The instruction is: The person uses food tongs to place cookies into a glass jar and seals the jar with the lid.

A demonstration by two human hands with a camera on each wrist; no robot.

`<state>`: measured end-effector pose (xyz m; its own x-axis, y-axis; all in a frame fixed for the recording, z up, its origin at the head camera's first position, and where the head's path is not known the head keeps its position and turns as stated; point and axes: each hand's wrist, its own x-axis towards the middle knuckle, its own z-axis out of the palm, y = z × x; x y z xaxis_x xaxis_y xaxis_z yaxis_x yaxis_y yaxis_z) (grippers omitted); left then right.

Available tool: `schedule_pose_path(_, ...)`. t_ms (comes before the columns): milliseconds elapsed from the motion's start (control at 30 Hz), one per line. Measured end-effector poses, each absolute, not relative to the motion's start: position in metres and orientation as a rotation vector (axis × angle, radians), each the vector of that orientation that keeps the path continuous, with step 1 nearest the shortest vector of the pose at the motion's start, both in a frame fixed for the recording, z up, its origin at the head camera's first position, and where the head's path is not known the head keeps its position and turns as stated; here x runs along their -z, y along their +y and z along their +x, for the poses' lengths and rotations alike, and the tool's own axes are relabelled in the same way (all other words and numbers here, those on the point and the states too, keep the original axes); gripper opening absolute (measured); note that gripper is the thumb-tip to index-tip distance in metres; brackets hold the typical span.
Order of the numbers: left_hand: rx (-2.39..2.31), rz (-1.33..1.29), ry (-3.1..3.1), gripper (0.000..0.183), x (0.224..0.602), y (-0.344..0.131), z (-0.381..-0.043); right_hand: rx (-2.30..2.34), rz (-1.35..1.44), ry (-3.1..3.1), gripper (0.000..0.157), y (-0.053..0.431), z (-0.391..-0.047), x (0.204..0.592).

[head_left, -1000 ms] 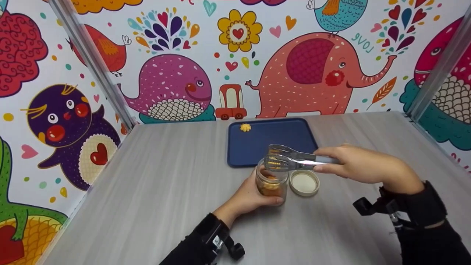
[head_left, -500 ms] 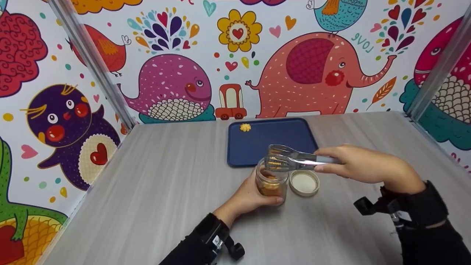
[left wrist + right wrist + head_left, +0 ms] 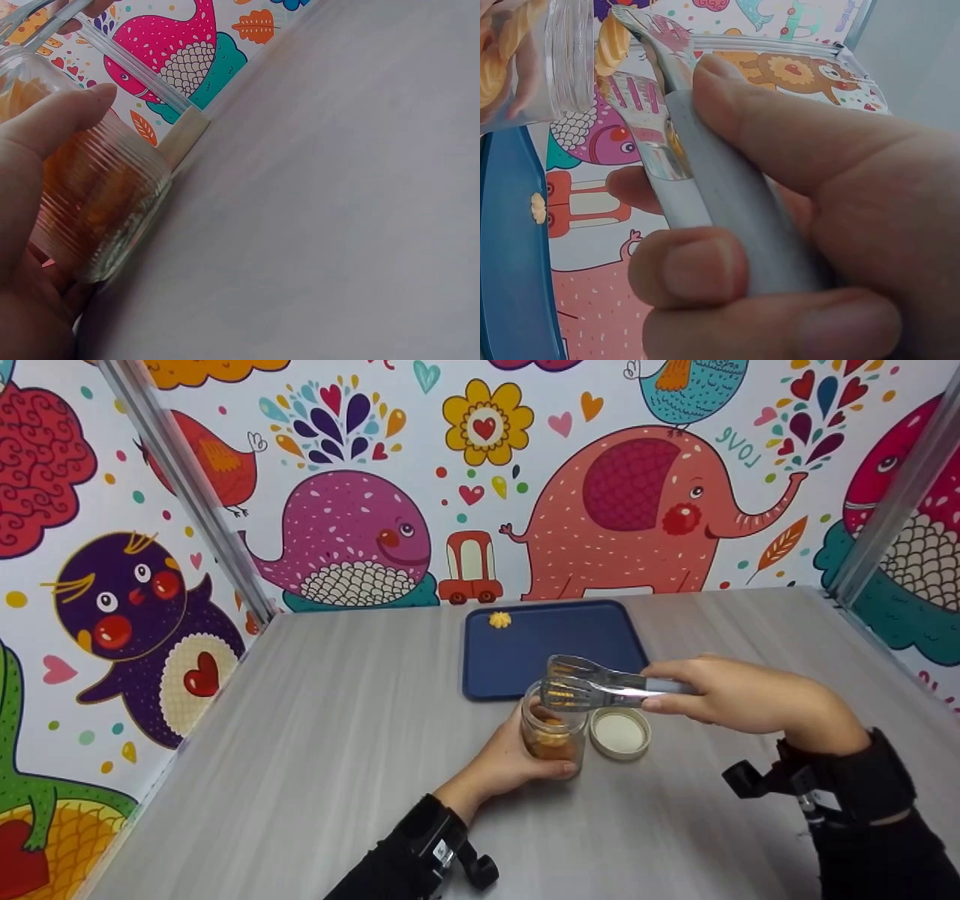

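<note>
In the head view my left hand [image 3: 506, 757] grips a ribbed glass jar [image 3: 556, 750] with several golden piped cookies [image 3: 82, 176] inside. The jar leans a little, its mouth uncovered. My right hand [image 3: 739, 696] holds metal tongs [image 3: 615, 690] by their grey handles, thumb on one side and fingers on the other. The slotted tips are over the jar's mouth. In the right wrist view a ridged cookie [image 3: 613, 43] sits between those tips, just outside the rim. Another cookie [image 3: 500, 619] lies on the blue tray [image 3: 480, 686], near its far left corner.
A round pale lid [image 3: 621, 733] lies with its inside up on the table [image 3: 360, 735], just right of the jar. The tray stands behind the jar, close to the patterned back wall [image 3: 480, 510]. Metal posts [image 3: 195, 502] mark the corners.
</note>
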<state>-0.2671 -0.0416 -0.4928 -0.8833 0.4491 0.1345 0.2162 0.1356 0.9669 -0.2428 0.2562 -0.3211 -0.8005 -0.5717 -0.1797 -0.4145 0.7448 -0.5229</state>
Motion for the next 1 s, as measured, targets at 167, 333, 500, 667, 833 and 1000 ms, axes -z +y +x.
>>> schedule_pose_path(167,-1.837,0.659,2.222,0.103,0.494,-0.042,-0.267,0.657,-0.765,2.622,0.055,0.256,-0.243,0.321)
schedule_pose_path(333,-1.844,0.666,2.221,0.093,0.493,-0.041,-0.267,0.667,-0.764,2.626,0.057,0.256,-0.244,0.322)
schedule_pose_path(500,-1.834,0.667,2.220,0.088,0.493,-0.042,-0.267,0.678,-0.748,2.626,0.057,0.257,-0.244,0.322)
schedule_pose_path(667,-1.813,0.672,2.229,0.088,0.493,-0.042,-0.267,0.726,-0.760,2.619,0.052,0.257,-0.247,0.324)
schedule_pose_path(833,-1.795,0.681,2.243,0.086,0.494,-0.043,-0.268,0.774,-0.757,2.657,0.046,0.258,-0.251,0.327)
schedule_pose_path(1000,-1.798,0.694,2.244,0.086,0.493,-0.044,-0.268,0.774,-0.708,2.766,0.059,0.256,-0.260,0.334)
